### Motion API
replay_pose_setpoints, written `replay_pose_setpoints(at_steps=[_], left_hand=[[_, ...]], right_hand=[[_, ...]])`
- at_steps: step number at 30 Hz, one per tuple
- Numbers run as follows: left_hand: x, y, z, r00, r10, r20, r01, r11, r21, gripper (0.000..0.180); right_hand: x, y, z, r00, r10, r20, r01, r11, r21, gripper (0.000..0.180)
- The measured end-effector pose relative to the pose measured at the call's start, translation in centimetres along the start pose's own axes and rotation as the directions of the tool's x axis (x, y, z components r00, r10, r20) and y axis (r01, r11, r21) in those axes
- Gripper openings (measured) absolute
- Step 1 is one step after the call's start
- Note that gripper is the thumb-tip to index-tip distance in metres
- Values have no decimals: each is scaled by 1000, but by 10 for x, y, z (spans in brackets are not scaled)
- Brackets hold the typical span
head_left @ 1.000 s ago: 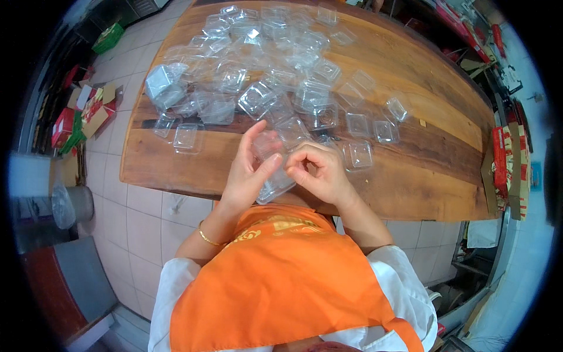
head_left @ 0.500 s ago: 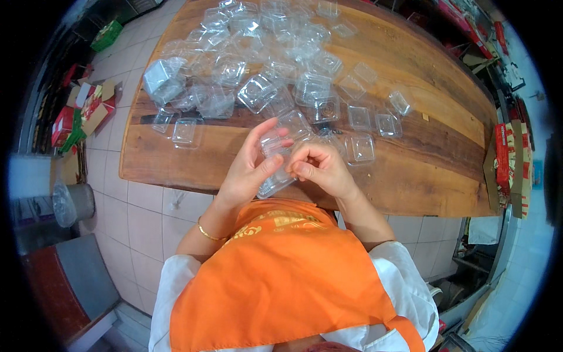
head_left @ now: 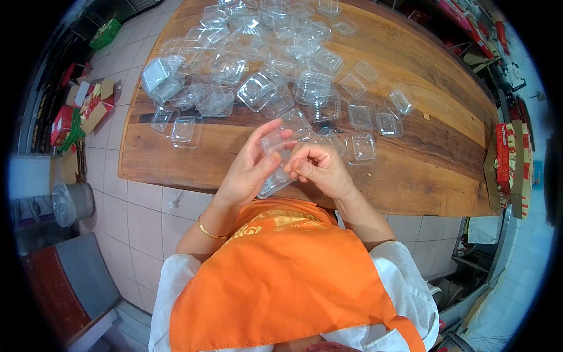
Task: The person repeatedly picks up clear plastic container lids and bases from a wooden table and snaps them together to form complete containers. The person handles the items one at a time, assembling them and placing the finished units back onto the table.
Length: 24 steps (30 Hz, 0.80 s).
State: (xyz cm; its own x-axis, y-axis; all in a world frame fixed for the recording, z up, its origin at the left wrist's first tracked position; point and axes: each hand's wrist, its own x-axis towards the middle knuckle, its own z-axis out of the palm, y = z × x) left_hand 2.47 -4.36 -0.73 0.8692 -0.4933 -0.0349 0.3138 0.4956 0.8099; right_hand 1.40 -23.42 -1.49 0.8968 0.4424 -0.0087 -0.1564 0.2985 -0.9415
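We see the left hand (head_left: 249,169) cupped around a clear plastic container (head_left: 275,181), which lies between both hands, in front of the orange apron (head_left: 281,281), by the near edge of the wooden table (head_left: 404,179). The right hand (head_left: 324,170) has its fingers curled, thumb to forefinger, beside it; we cannot tell whether they pinch the rim. We judge the step as handling this one piece; the next move calls for a steady left hold and careful right fingertips.
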Motion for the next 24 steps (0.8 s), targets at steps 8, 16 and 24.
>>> replay_pose_setpoints(at_steps=[8,16,24], left_hand=[[0,-1,0,999,-38,4,38,998,-44,75],[1,-3,5,997,-73,16,75,990,-118,75],[2,1,0,987,41,-154,-21,992,127,69]], right_hand=[[-1,2,-1,999,27,-20,-27,1000,-13,13],[0,-3,3,1000,21,-4,-21,999,-39,13],[2,0,3,997,-18,72,39,954,-298,16]])
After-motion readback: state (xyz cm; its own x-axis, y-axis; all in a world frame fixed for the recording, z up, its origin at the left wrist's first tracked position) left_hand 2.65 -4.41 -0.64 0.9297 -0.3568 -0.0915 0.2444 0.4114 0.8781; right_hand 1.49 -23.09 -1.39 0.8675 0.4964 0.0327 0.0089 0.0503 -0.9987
